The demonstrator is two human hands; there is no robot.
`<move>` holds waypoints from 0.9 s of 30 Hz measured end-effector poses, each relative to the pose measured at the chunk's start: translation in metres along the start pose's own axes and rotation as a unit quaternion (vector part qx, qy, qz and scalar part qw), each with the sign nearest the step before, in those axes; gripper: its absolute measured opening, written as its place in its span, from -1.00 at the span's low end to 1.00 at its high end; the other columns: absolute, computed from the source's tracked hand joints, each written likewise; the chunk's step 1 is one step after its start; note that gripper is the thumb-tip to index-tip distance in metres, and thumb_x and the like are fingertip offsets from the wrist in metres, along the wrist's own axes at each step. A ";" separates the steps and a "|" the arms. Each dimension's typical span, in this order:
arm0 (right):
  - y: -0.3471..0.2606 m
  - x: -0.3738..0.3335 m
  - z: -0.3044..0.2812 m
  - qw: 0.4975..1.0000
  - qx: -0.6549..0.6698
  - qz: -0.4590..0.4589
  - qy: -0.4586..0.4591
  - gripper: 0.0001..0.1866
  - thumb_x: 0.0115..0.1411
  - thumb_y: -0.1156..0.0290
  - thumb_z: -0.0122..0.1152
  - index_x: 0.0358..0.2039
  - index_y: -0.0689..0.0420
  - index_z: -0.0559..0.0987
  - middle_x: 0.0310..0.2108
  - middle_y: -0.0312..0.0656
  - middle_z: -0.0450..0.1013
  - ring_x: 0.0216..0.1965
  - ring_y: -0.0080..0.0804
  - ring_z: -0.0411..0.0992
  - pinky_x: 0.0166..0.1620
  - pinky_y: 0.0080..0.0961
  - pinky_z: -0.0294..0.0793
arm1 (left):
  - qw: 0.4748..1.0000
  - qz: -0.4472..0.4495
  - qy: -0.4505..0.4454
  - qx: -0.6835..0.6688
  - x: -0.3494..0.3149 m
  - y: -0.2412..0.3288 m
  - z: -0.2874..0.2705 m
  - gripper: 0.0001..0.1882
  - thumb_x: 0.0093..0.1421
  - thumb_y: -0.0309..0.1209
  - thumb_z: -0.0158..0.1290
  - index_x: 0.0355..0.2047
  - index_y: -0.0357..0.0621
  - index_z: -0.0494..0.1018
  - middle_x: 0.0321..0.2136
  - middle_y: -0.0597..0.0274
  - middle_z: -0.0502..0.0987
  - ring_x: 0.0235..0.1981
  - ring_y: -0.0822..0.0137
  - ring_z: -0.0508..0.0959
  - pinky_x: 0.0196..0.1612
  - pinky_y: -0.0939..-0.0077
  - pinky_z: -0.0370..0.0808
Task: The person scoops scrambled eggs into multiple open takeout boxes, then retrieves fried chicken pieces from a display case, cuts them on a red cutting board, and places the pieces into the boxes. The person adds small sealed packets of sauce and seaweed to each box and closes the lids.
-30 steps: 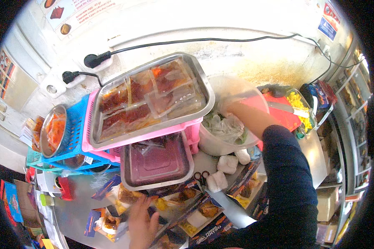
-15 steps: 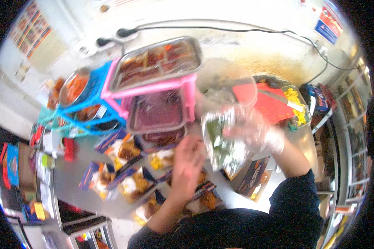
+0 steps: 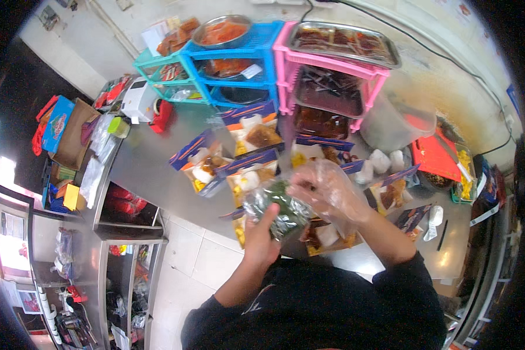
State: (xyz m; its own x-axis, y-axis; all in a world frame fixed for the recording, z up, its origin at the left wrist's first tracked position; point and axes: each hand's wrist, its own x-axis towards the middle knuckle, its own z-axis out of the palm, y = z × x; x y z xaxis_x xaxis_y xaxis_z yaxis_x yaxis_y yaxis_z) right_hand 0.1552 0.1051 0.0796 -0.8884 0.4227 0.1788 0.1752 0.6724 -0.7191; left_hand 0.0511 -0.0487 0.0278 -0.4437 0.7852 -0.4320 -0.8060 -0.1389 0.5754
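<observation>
A shiny clear plastic bag of dark green leaves (image 3: 278,205) hangs in front of me over the steel table. My left hand (image 3: 261,236), bare, grips its near left side with the thumb on top. My right hand (image 3: 329,189), in a loose clear plastic glove, is at the bag's upper right edge with its fingers bent together; what they pinch is too small to make out. Around and under both hands lie several clear-front pouches with blue and orange flaps, filled with brown, white and yellow food, such as one pouch (image 3: 256,131) at the back.
Behind stand a blue rack (image 3: 233,52) and a pink rack (image 3: 332,65) bearing trays of reddish food. To the right are a translucent tub (image 3: 391,119), a red cutting board (image 3: 431,158) with a knife (image 3: 452,156), and a white scoop (image 3: 434,219). A white device (image 3: 139,99) stands at left.
The view has swung left. My left hand, earlier apart over the pouches, now grips the bag. The bag, earlier at my right hand, is now farther left, between both hands.
</observation>
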 end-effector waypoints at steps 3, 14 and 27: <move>-0.027 0.070 0.048 0.986 -0.051 -0.126 0.098 -0.69 0.25 0.14 0.05 -0.29 0.14 0.56 -0.43 0.03 0.46 -0.35 -0.02 0.44 -0.24 -0.14 0.41 | 0.994 0.097 0.026 -0.049 -0.006 0.057 -0.050 -0.71 0.32 -0.39 -0.07 0.01 -0.22 0.32 -0.16 0.12 0.51 -0.13 0.17 0.54 -0.06 0.23 0.52; -0.030 0.255 0.206 0.927 -0.339 -0.094 -0.127 -0.74 0.19 0.36 0.10 -0.12 0.10 0.54 -0.27 -0.06 0.52 -0.15 -0.12 0.50 -0.04 -0.22 0.47 | 0.973 0.160 0.154 -0.064 0.040 0.181 -0.211 -0.79 0.33 -0.44 -0.19 -0.09 -0.25 0.32 -0.25 0.06 0.50 -0.20 0.17 0.52 -0.08 0.21 0.49; -0.061 0.150 0.123 0.939 -0.329 -0.085 -0.056 -0.70 0.17 0.38 0.04 -0.07 0.00 0.52 -0.30 -0.12 0.49 -0.24 -0.08 0.47 -0.15 -0.21 0.49 | 0.997 0.062 0.034 0.016 0.065 0.174 -0.207 -0.65 0.20 -0.57 0.05 0.00 -0.23 0.32 -0.18 0.18 0.50 -0.16 0.30 0.53 -0.06 0.39 0.50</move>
State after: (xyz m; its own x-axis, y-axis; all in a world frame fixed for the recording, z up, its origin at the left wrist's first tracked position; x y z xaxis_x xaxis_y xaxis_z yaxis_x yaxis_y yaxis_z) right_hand -0.0410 0.0527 0.0670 -0.9597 0.2342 0.1552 0.2190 0.9696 -0.1088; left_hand -0.1990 -0.1467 -0.0440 -0.5651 0.7205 -0.4018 -0.7310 -0.2116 0.6487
